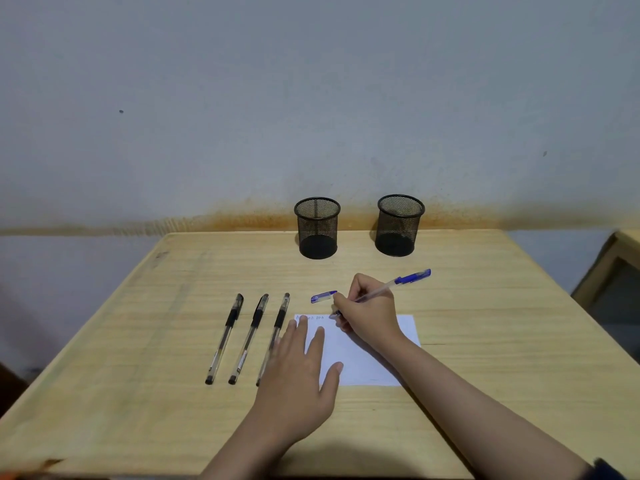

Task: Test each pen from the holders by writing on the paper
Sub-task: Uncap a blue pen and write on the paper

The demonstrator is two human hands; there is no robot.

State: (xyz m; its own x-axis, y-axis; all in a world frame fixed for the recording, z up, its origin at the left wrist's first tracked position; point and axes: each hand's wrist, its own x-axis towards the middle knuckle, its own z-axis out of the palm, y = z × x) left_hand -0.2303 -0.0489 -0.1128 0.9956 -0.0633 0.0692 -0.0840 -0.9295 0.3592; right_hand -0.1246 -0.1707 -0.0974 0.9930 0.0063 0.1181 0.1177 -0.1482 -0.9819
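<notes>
Two black mesh holders, the left holder (317, 227) and the right holder (399, 224), stand empty on the surface (138, 341) beyond both hands. Three black pens (249, 337) lie side by side just left of the left hand (300, 372), which presses flat, fingers spread, on one sheet of paper (363, 362). The right hand (370, 315) grips one blue pen (398, 285), tip on the paper. One blue cap (323, 297) lies just beyond its fingers.

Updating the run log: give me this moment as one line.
right hand: writing with blue pen on paper | left hand: flat, steadying paper | three black pens: beside paper | holders: empty
</notes>
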